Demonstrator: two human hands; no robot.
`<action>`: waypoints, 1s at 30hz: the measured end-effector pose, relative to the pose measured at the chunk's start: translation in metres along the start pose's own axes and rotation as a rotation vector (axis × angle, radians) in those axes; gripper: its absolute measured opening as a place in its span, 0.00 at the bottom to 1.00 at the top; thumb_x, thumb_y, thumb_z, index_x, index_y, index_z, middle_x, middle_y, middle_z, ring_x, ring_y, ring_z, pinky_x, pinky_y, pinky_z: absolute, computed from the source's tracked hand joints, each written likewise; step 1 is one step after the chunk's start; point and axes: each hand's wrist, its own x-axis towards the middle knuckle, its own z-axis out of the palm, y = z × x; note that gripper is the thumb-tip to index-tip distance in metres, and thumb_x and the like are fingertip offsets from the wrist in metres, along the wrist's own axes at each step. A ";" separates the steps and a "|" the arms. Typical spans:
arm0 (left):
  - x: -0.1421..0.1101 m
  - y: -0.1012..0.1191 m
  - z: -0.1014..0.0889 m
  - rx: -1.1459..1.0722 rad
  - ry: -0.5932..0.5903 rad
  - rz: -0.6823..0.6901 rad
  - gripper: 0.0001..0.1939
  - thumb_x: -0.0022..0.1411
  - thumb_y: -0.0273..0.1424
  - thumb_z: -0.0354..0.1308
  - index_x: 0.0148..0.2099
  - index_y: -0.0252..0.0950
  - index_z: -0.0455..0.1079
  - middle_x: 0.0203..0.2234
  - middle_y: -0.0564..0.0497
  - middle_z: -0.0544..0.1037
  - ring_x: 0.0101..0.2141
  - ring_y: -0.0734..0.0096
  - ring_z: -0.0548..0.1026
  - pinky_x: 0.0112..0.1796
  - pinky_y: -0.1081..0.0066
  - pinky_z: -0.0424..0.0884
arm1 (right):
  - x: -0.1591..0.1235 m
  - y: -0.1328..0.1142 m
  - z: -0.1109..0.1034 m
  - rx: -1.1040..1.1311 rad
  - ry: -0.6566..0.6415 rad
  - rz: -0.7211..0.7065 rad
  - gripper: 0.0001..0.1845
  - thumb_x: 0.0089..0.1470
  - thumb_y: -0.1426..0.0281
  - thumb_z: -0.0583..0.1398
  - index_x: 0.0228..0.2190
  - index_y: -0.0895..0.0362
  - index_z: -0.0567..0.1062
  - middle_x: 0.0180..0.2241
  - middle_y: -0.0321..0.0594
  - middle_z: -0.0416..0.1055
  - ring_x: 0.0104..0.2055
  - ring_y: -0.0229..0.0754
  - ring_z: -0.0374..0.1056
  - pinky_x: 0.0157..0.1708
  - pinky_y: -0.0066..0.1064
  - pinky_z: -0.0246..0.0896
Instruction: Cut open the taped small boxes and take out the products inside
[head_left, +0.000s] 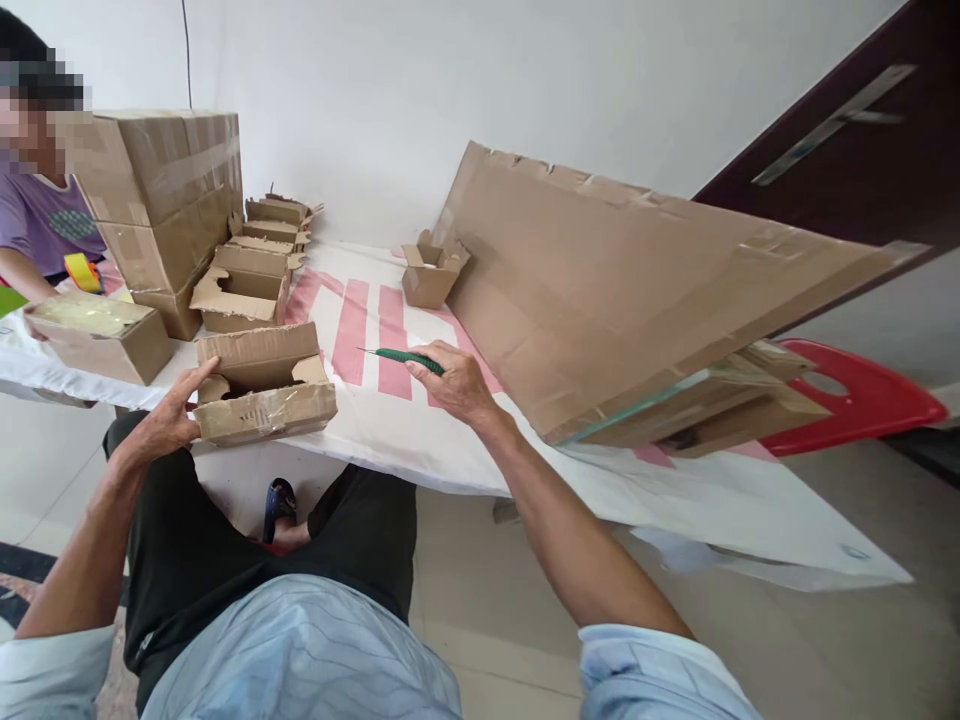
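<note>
My left hand [169, 420] grips the left end of a small open cardboard box [262, 385] lying at the near edge of the white and pink table cover [390, 420]. Clear tape covers the box's front face. My right hand [457, 380] is closed on a green-handled cutter [401, 357], whose thin tip points left toward the box, a short gap away. Both forearms reach over my lap.
Several open small boxes [244, 290] sit behind, next to a stack of taped cartons [169, 190]. A lone small box [431, 275] stands mid-table. Large flattened cardboard [630, 290] rests on a red stool [855, 400]. A person in purple [41, 225] holds a taped box [101, 335] at left.
</note>
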 end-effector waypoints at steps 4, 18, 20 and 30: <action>0.005 0.002 0.001 -0.036 -0.005 -0.045 0.50 0.65 0.41 0.67 0.86 0.47 0.61 0.72 0.39 0.74 0.68 0.43 0.75 0.57 0.57 0.82 | -0.033 0.013 0.048 0.047 0.003 0.195 0.20 0.71 0.54 0.60 0.48 0.53 0.86 0.44 0.49 0.82 0.46 0.57 0.79 0.48 0.47 0.76; 0.019 -0.002 0.006 -0.085 -0.011 -0.148 0.58 0.62 0.64 0.72 0.85 0.45 0.62 0.76 0.37 0.71 0.72 0.32 0.71 0.62 0.47 0.81 | -0.064 0.007 0.116 0.067 -0.004 0.487 0.20 0.67 0.57 0.62 0.54 0.54 0.82 0.59 0.60 0.79 0.61 0.65 0.72 0.62 0.58 0.70; 0.022 -0.003 0.005 -0.095 -0.028 -0.157 0.68 0.55 0.67 0.76 0.87 0.44 0.58 0.78 0.35 0.69 0.73 0.29 0.71 0.64 0.45 0.80 | -0.045 -0.006 0.115 0.336 0.009 0.450 0.28 0.69 0.48 0.61 0.58 0.54 0.81 0.62 0.59 0.78 0.60 0.62 0.75 0.60 0.55 0.74; 0.025 -0.001 0.003 -0.027 -0.109 -0.139 0.83 0.47 0.67 0.81 0.91 0.40 0.45 0.84 0.31 0.58 0.80 0.25 0.60 0.78 0.36 0.61 | -0.017 -0.097 0.127 0.521 -0.136 0.216 0.49 0.61 0.49 0.73 0.76 0.52 0.69 0.73 0.57 0.71 0.74 0.64 0.69 0.74 0.59 0.69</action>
